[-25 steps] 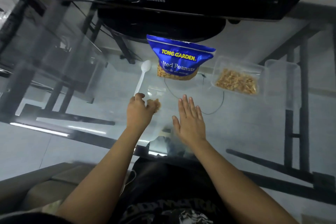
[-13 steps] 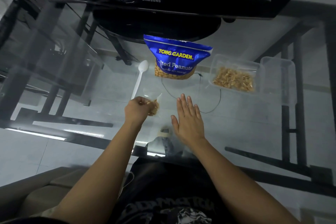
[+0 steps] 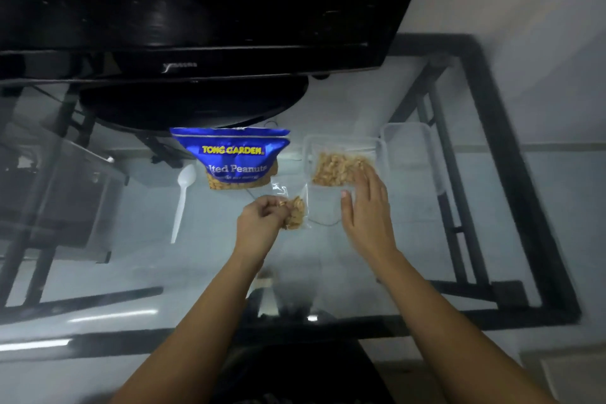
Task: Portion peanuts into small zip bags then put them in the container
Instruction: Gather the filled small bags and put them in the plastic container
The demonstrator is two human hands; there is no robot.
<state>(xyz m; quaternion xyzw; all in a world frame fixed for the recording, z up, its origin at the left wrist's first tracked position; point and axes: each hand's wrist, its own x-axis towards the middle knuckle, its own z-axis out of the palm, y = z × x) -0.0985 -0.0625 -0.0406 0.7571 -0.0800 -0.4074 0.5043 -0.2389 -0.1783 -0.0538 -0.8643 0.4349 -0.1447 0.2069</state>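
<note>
My left hand (image 3: 260,218) pinches a small clear zip bag (image 3: 295,213) with a clump of peanuts at its bottom, held just above the glass table. My right hand (image 3: 365,207) is flat with fingers apart, its fingertips over the near edge of the clear plastic container (image 3: 344,144) that holds peanuts in bags. The blue Tong Garden salted peanuts pouch (image 3: 231,157) stands open behind my left hand. A white plastic spoon (image 3: 182,200) lies on the glass to the left.
A clear lid (image 3: 413,157) lies to the right of the container. A black Samsung monitor on a round base (image 3: 193,105) fills the back. The glass table has a black frame (image 3: 511,174) along its right and near edges.
My view has swung right and the image is blurred. My left hand carried the peanut bag rightwards, away from the spoon. My right hand moved forward and right to the container.
</note>
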